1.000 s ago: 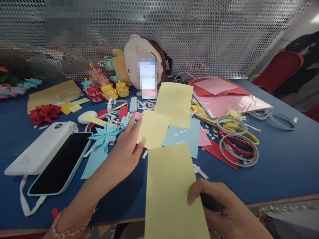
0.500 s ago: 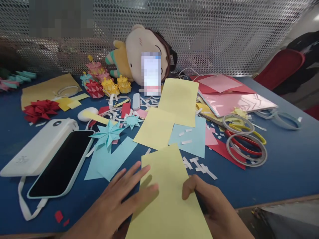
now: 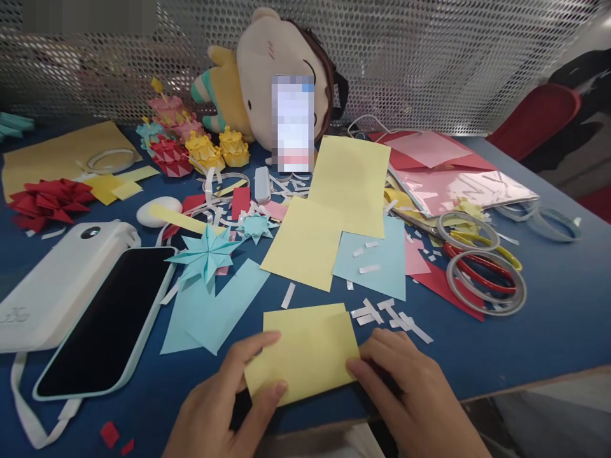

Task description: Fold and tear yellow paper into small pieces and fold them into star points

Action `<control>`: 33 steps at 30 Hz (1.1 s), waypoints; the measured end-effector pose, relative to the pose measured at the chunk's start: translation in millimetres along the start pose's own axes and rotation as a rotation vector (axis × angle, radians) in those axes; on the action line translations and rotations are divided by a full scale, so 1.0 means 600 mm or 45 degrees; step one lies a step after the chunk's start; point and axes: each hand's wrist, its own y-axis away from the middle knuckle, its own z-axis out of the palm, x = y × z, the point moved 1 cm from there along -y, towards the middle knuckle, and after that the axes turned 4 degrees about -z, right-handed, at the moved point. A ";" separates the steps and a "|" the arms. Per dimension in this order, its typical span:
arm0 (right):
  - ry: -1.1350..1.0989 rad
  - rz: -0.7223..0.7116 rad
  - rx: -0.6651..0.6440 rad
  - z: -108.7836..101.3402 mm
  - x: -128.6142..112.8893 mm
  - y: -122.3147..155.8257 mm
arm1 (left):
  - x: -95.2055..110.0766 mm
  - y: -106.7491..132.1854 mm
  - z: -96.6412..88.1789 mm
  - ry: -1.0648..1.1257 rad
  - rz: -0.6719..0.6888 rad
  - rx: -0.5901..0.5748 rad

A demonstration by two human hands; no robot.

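left hand on yellow sheet at nine o'clock, thumb and forefinger spread; right hand pinching three o'clock edge; blue star toward ten.

blue tabletop | white power bank | black-screened phone | red scraps | white paper strips

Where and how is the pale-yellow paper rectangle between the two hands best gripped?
Probably grip the pale-yellow paper rectangle by its left and right edges, thumbs above and fingers beneath, coming from either side: it is thin and broad, and those edges face the left hand and the right hand.
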 end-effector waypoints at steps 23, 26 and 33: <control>0.349 -0.079 0.170 0.021 0.001 -0.008 | 0.018 -0.038 0.017 -0.338 0.782 -0.106; 0.363 -0.087 0.186 0.021 0.001 -0.008 | 0.018 -0.040 0.017 -0.347 0.772 -0.132; 0.400 -0.116 0.206 0.022 0.000 -0.010 | 0.014 -0.045 0.014 -0.389 0.836 -0.171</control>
